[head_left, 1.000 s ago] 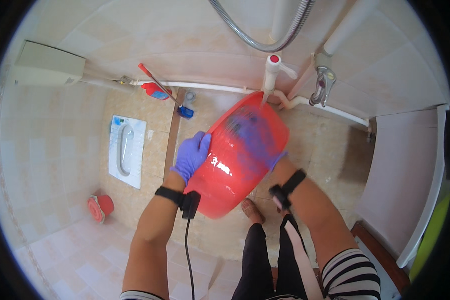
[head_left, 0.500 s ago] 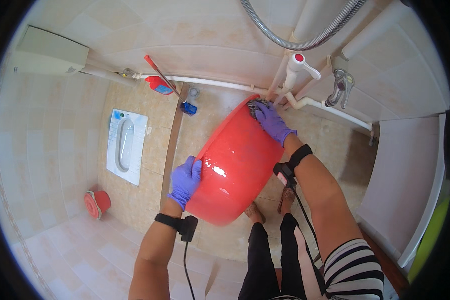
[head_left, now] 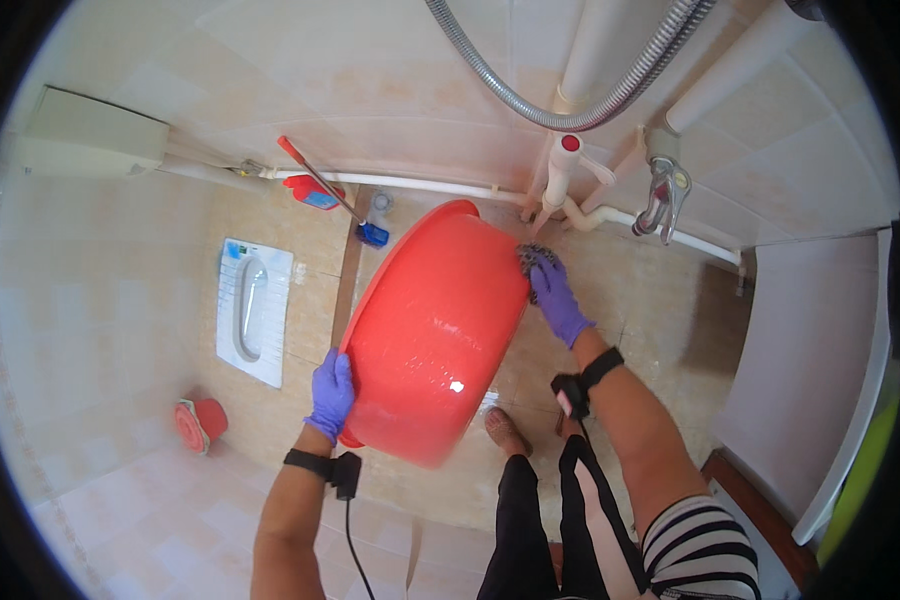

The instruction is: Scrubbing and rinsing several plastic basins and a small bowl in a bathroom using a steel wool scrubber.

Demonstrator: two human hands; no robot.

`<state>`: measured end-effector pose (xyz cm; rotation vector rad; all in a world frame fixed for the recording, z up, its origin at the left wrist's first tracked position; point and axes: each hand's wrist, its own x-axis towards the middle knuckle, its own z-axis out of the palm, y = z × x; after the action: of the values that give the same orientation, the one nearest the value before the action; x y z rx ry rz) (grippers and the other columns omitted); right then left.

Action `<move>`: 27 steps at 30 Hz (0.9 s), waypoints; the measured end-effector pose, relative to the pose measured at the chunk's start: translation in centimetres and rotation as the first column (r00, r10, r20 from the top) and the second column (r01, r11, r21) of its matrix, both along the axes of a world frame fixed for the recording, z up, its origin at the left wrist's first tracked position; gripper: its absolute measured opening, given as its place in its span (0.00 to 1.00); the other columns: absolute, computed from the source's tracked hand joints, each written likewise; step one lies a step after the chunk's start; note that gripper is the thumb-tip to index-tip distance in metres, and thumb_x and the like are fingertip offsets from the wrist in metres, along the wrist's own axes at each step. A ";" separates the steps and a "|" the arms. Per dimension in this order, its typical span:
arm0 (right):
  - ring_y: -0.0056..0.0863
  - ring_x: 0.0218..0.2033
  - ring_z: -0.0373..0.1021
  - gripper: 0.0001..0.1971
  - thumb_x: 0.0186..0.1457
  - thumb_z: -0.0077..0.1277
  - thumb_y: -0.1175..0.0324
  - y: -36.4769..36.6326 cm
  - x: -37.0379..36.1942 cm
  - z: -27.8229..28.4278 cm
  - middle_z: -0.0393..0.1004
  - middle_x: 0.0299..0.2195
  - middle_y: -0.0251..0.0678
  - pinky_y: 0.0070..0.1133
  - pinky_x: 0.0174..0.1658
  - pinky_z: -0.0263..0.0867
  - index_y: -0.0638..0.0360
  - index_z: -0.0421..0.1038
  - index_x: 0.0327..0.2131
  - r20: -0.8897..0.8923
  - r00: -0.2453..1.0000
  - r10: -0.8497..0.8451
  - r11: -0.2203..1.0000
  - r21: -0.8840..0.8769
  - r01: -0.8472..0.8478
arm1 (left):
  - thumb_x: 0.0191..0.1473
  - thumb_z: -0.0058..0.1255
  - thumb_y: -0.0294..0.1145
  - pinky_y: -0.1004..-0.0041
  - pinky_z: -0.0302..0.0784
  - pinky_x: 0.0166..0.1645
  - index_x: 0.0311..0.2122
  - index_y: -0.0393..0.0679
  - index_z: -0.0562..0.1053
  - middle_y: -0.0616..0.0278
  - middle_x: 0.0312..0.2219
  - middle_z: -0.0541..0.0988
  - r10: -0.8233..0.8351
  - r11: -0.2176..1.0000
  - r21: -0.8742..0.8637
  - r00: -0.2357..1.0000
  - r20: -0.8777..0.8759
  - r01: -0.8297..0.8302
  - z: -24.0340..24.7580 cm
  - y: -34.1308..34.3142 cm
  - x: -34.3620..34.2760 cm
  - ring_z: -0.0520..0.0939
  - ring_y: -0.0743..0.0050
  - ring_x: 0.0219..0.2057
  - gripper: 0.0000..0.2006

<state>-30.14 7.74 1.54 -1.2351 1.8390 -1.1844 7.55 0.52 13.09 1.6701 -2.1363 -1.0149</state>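
Red basin [head_left: 430, 340] is up off the floor, tipped over so we're looking at its wet underside, sitting pretty much in the middle of the bathroom with the squat toilet [head_left: 253, 310] and a small red scoop [head_left: 198, 423] off to its left. Our left hand [head_left: 331, 392] in a purple glove has its fingers curled tight round the near-left rim. Over on the right, our right hand [head_left: 555, 292] is closed on a dark scrubber [head_left: 533, 258] pressed against the basin's far-right edge, just below the white pipes [head_left: 570, 205] and tap [head_left: 666, 192].
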 end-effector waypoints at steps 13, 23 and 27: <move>0.50 0.49 0.54 0.19 0.44 0.48 0.69 3.9 8.0 7.8 0.55 0.50 0.51 0.37 0.52 0.52 0.53 0.66 0.44 -0.303 0.934 0.186 0.970 -0.091 -0.223 | 0.53 0.34 0.53 0.54 0.68 0.35 0.30 0.39 0.70 0.40 0.24 0.74 -0.157 0.987 0.059 0.861 0.483 0.147 1.1 -4.7 -14.1 0.74 0.40 0.30 0.24; 0.47 0.51 0.53 0.21 0.42 0.49 0.68 5.1 6.2 12.9 0.53 0.51 0.49 0.40 0.52 0.51 0.50 0.65 0.44 -0.425 0.884 0.194 0.954 -0.130 -0.272 | 0.54 0.40 0.44 0.65 0.64 0.20 0.21 0.40 0.68 0.48 0.12 0.69 -0.318 0.940 -0.093 0.942 0.109 0.328 5.0 0.2 -15.3 0.72 0.49 0.15 0.18; 0.44 0.49 0.57 0.19 0.43 0.47 0.71 4.2 6.1 11.2 0.58 0.48 0.47 0.37 0.50 0.55 0.51 0.65 0.43 -0.613 0.701 0.365 0.825 -0.136 -0.549 | 0.52 0.42 0.44 0.63 0.65 0.21 0.19 0.41 0.68 0.48 0.13 0.69 -0.342 0.935 -0.059 0.933 0.110 0.350 2.9 0.7 -12.7 0.72 0.48 0.17 0.18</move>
<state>-24.09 11.90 12.70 -2.2839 1.5698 -0.8802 -5.11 1.20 16.03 1.3615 -2.5637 -0.9374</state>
